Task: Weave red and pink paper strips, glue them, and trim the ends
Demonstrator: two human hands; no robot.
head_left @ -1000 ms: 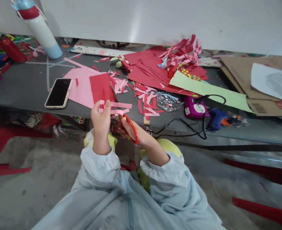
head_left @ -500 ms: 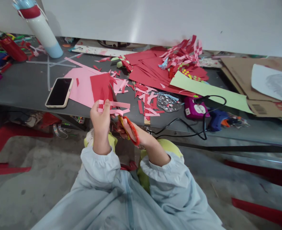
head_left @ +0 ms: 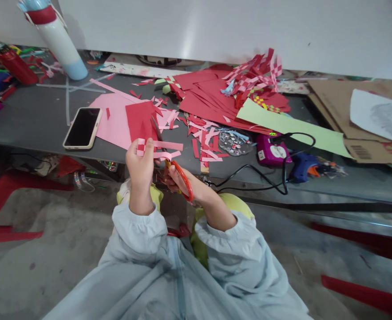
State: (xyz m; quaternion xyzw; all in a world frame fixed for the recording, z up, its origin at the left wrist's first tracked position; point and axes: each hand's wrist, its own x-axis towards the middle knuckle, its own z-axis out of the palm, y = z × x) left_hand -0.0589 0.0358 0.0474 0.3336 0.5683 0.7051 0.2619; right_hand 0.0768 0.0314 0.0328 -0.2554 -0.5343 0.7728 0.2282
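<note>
My left hand [head_left: 140, 164] is closed on a woven paper piece [head_left: 164, 155] in pink and red, whose loose pink strips stick out to the right. In my right hand [head_left: 179, 178] is a pair of scissors [head_left: 186, 186] with red and yellow handles, its blades pointing up and left beside the strips. Whether the blades touch the strips I cannot tell. Beyond my left hand a red paper sheet [head_left: 137, 119] lies over a pink paper sheet [head_left: 114, 126]. Cut paper scraps [head_left: 205, 138] are scattered to the right.
A phone [head_left: 82, 129] lies left of the pink sheet. Behind stand a white bottle [head_left: 57, 44] and a red bottle [head_left: 14, 66]. Red sheets [head_left: 205, 95] are piled at the back, beside a light green strip [head_left: 292, 126]. A purple box [head_left: 271, 151] with a black cable sits right.
The woven piece and its loose strips have shifted very slightly to the right. Both hands keep nearly the same place and grip.
</note>
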